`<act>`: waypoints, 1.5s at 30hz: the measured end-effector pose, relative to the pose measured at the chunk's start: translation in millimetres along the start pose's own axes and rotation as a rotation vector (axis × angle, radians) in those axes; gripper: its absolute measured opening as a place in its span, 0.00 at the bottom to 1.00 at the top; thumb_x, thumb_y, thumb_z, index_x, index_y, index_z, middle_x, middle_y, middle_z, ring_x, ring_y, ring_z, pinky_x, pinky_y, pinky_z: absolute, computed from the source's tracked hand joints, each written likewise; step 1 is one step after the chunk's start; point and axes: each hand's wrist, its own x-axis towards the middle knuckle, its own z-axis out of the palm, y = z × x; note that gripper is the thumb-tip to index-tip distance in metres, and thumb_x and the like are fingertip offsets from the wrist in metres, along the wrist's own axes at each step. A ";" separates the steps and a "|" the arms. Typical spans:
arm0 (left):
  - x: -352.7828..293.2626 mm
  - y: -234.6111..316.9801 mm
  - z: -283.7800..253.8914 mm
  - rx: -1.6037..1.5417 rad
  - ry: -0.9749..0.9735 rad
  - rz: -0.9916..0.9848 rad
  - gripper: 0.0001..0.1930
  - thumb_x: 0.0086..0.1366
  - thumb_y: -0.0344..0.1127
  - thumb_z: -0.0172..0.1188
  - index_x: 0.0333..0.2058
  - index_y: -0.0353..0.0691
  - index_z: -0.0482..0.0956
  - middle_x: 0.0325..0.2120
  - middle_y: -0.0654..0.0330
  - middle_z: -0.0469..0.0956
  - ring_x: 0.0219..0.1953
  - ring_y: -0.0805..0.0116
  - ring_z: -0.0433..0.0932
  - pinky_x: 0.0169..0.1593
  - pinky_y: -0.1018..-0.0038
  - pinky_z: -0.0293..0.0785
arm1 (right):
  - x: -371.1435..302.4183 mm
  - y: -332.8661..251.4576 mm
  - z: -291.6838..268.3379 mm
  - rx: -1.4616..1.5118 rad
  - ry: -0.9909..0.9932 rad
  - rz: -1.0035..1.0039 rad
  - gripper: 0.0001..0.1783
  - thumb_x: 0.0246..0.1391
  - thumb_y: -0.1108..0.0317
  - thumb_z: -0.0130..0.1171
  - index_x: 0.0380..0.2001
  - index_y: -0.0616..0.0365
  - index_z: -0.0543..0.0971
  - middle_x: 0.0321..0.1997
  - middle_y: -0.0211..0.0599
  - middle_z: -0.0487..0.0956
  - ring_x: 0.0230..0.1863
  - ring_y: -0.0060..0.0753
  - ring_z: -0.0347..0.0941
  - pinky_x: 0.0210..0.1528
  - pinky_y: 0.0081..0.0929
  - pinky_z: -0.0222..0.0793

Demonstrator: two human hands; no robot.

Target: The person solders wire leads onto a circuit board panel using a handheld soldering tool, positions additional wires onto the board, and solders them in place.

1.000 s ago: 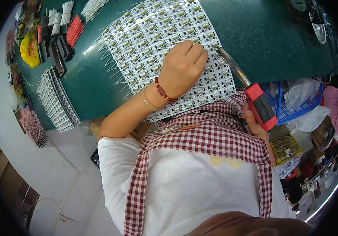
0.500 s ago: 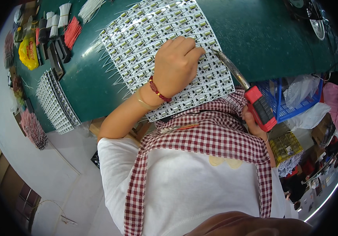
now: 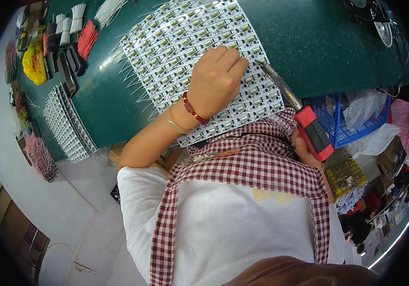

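A large panel of small white circuit boards (image 3: 166,66) lies on the green table, with thin white wires sticking out along its left edge. My left hand (image 3: 217,76) rests over its middle, fingers curled and pinched near the right side; whatever is between the fingertips is hidden. In my right hand (image 3: 303,148) is a soldering iron (image 3: 313,133) with a red and black handle. Its metal tip points up and left, at the panel's right part close to my left fingertips. Most of the right hand's fingers are behind the handle.
At the left lie a stack of similar panels (image 3: 66,126), bundles of red wires (image 3: 87,40) and white wires (image 3: 77,18), black-handled tools (image 3: 66,71) and a yellow bag (image 3: 34,64). A blue crate (image 3: 357,128) stands at the right below the table edge. A lamp-like metal object (image 3: 383,34) sits far right.
My left hand has shifted slightly to the right over the panel, still pinched. The soldering iron has barely moved, its tip staying near the same spot.
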 end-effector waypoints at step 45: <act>101.7 -108.7 -28.8 0.331 0.164 -0.100 0.09 0.54 0.33 0.64 0.35 0.40 0.79 0.31 0.57 0.73 0.39 0.57 0.73 0.43 0.64 0.72 | 73.7 -28.5 -16.7 0.994 0.483 0.030 0.22 0.63 0.55 0.48 0.48 0.64 0.65 0.19 0.33 0.68 0.14 0.22 0.62 0.18 0.20 0.63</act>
